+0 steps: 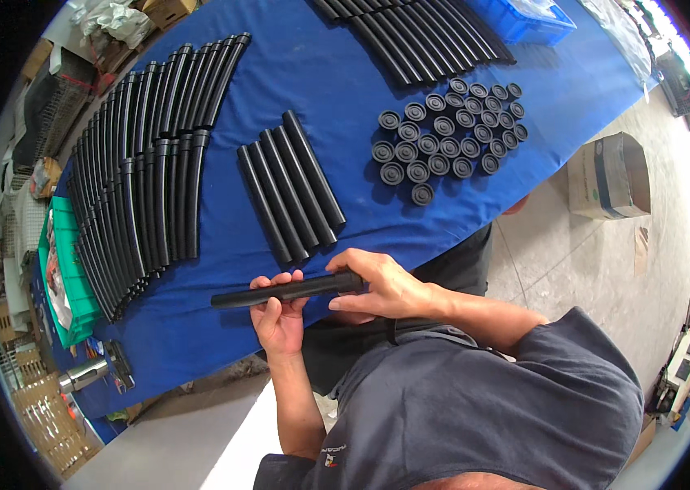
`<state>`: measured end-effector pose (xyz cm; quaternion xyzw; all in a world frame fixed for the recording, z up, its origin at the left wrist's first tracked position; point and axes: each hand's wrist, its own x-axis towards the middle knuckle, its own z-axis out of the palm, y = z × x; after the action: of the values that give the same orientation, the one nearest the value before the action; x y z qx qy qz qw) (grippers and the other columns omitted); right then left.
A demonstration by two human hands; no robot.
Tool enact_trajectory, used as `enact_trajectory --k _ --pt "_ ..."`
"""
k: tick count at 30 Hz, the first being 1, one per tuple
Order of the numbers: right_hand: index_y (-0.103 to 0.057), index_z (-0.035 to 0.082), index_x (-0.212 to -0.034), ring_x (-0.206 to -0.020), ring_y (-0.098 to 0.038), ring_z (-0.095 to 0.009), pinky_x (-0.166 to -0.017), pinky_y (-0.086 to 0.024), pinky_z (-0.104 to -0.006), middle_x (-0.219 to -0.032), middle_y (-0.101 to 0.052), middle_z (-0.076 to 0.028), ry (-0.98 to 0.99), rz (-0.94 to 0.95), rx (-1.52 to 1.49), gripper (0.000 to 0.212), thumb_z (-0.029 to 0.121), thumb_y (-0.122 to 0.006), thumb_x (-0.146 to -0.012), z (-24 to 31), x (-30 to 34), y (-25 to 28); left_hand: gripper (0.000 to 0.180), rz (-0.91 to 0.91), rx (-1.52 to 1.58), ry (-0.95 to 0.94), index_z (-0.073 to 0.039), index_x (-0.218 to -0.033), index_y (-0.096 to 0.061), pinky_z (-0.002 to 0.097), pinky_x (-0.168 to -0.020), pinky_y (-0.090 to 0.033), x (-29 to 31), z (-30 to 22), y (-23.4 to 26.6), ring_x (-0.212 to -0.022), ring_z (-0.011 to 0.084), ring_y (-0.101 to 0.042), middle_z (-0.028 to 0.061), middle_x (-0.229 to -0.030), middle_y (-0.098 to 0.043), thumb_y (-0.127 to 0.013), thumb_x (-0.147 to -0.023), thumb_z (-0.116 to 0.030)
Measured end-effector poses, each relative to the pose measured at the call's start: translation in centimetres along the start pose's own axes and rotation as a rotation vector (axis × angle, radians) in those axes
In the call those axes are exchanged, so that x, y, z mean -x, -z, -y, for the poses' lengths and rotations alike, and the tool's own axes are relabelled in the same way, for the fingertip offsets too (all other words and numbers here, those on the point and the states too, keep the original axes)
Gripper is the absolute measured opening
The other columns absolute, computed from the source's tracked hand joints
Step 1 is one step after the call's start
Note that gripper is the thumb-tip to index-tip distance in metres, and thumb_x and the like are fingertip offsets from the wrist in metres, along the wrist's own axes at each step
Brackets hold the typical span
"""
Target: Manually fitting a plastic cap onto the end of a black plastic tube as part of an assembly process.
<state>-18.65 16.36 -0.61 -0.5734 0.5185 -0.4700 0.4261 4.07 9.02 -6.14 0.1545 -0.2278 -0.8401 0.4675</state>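
My left hand [281, 314] is closed around the middle of a black tube [235, 300], thumb on the near side and fingertips showing on the far side. The tube lies nearly level above the table's front edge, its bare end pointing left. At its right end sits a wider black cap [348, 282], and my right hand [390, 286] wraps round that end. The right palm partly hides the cap. Just beyond my hands, several loose black tubes [315, 169] rest side by side on the blue cloth.
Round black caps [449, 147] stand grouped at right on the blue-covered table [304, 57]. Rows of capped tubes [161, 188] fill the left side; more tubes [410, 41] lie at the far edge. A blue bin [524, 24], green bin [75, 286] and cardboard box [598, 180] surround the work area.
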Motion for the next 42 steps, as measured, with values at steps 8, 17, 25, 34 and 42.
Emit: enact_trajectory --k 8,17,25,34,42 --pt "-0.057 0.0 -0.111 -0.074 -0.064 -0.022 -0.065 -0.049 -0.0368 -0.083 -0.064 -0.012 0.113 -0.001 0.03 0.034 0.017 -0.075 -0.088 -1.0 -0.2 -0.3 0.034 -0.023 0.032 -0.014 -0.005 -0.123 -0.051 0.0551 -0.098 -0.056 -0.2 0.0 -0.2 -0.124 0.0423 -0.058 0.027 -0.125 -0.062 -0.065 -0.093 -0.001" --pt "-0.056 -0.001 -0.112 -0.085 -0.063 -0.036 -0.071 -0.049 -0.0421 -0.094 -0.06 -0.02 0.068 -0.069 0.071 0.035 0.015 -0.074 -0.087 -1.1 -0.1 -0.9 0.033 -0.104 0.035 0.001 -0.006 -0.124 -0.053 0.0568 -0.098 -0.055 -0.4 0.3 -1.2 -0.125 0.0418 -0.057 0.026 -0.126 -0.061 -0.065 -0.094 -0.002" --pt "-0.061 0.0 -0.107 -0.082 -0.064 -0.033 -0.07 -0.051 -0.0374 -0.09 -0.061 -0.018 -0.449 0.104 -0.3 0.028 0.013 -0.074 -0.086 0.4 -1.1 -0.1 0.033 -0.037 -0.042 -0.023 -0.006 -0.125 -0.055 0.053 -0.1 -0.055 -0.4 -0.1 -0.6 -0.128 0.04 -0.055 0.0229 -0.13 -0.061 -0.065 -0.094 -0.005" --pt "-0.061 -0.002 -0.11 -0.084 -0.066 -0.036 -0.074 -0.053 -0.0418 -0.093 -0.066 -0.019 0.074 0.147 0.018 0.034 0.017 -0.075 -0.085 1.1 -3.3 -1.3 0.026 -0.107 0.038 -0.114 -0.004 -0.122 -0.059 0.0517 -0.103 -0.053 2.3 -2.3 -0.4 -0.129 0.038 -0.055 0.0226 -0.13 -0.062 -0.062 -0.096 -0.006" --pt "-0.064 -0.004 -0.105 -0.081 -0.068 -0.036 -0.072 -0.053 -0.0405 -0.091 -0.066 -0.019 0.187 0.158 0.016 0.029 0.016 -0.074 -0.086 3.2 -5.4 -0.2 0.046 -0.119 -1.895 -0.522 0.002 -0.118 -0.062 0.0416 -0.091 -0.055 6.8 -7.4 -5.4 -0.11 0.0367 -0.067 0.0215 -0.115 -0.068 -0.083 -0.079 -0.009"
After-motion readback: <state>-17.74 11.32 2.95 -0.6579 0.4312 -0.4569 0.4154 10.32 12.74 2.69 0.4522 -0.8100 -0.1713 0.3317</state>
